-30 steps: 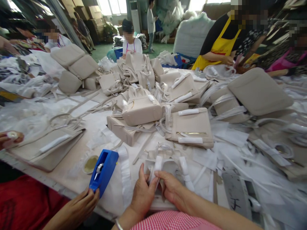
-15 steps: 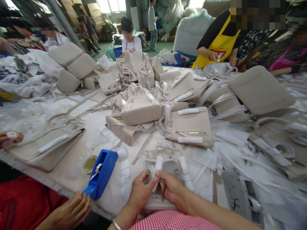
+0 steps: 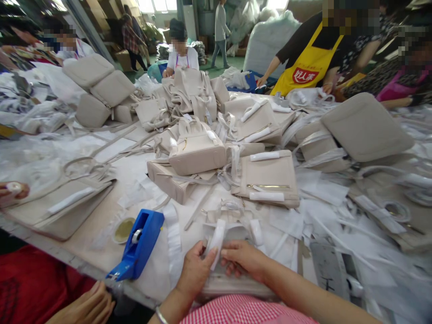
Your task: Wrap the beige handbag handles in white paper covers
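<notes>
My left hand (image 3: 195,273) pinches the white foam wrap (image 3: 216,240) round one handle of a beige bag (image 3: 232,252) that lies on the table right in front of me. My right hand (image 3: 243,260) presses its fingers onto the same wrap from the right side. A second wrapped handle (image 3: 257,232) stands just to the right of my hands. A blue tape dispenser (image 3: 139,244) sits to the left of my left hand, near the table edge.
Another person's hand (image 3: 83,308) rests at the lower left below the dispenser. Beige bags (image 3: 197,150) and a flat bag (image 3: 269,176) pile across the table (image 3: 111,211). White foam scraps (image 3: 337,216) cover the right side. Several people work along the far edge.
My hands slid lower on the handle wrap and my right hand flattened onto it. The neighbour's hand pulled back from the blue dispenser, which shifted slightly toward the table edge.
</notes>
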The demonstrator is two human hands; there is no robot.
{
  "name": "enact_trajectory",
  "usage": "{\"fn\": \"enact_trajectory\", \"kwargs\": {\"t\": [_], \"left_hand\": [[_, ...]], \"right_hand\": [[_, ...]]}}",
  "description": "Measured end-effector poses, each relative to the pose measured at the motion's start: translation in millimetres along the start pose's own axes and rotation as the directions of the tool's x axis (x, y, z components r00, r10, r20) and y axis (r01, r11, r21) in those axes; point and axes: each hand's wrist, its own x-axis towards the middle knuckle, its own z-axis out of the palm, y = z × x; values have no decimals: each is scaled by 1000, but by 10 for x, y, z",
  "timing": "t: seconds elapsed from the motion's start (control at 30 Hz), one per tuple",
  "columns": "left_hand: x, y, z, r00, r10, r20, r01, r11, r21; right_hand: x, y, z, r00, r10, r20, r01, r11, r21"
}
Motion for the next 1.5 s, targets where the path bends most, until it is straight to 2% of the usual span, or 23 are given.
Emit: {"fn": "enact_trajectory", "kwargs": {"t": [0.1,0.2,0.27,0.33,0.5,0.57,0.63,0.67,0.73,0.77,0.8,0.83,0.93,1.0,1.1,1.17,1.27,1.4,1.5], "left_hand": [[9,-14,-11,999,-32,28,32,999,-30],[12,-10,-21,998,-38,57,41,998,-54],[13,-3,-28,997,-35,73,40,997,-71],[15,5,-35,996,-36,78,43,996,-79],[11,47,-47,997,-52,48,55,997,-54],[5,77,-46,998,-39,50,41,998,-40],[0,101,-36,999,-10,39,11,1000,-9],[0,107,-27,1000,8,24,-9,1000,19],[4,103,-1,999,51,-14,-49,995,92],[9,94,14,997,75,-34,-70,989,131],[14,79,29,993,104,-48,-95,981,167],[20,61,42,989,136,-56,-123,973,196],[37,3,61,974,220,-61,-200,951,235],[45,-27,56,968,242,-67,-220,945,242],[50,-43,39,968,241,-66,-220,949,227],[54,-36,32,972,232,-46,-219,956,197],[67,-10,30,976,219,-20,-213,962,171],[76,43,28,978,208,-9,-204,963,174],[64,81,21,980,199,5,-196,963,186]], "right_hand": [[-82,-52,-87,990,-58,-132,6,930,-368],[-53,-37,-85,959,-202,-200,52,816,-575],[9,3,-66,939,-279,-199,87,758,-647],[74,48,-61,928,-312,-204,101,737,-669],[104,106,-129,944,-276,-179,76,713,-697],[43,88,-144,957,-259,-131,76,660,-748],[-47,28,-131,928,-361,-89,127,534,-836],[-93,-21,-113,886,-458,-66,165,446,-880],[-160,-160,-62,755,-655,17,240,252,-938],[-169,-245,-33,694,-715,86,278,156,-948],[-156,-336,-2,651,-739,173,320,61,-945],[-122,-428,29,628,-731,268,363,-29,-931],[76,-667,117,631,-573,523,469,-255,-845],[228,-769,166,659,-450,603,501,-335,-798],[395,-832,204,673,-327,664,540,-396,-742],[456,-829,198,641,-296,708,583,-412,-700],[497,-798,160,590,-334,735,617,-399,-678],[513,-773,134,566,-417,711,622,-350,-700],[510,-784,151,541,-437,718,615,-377,-693]]}}
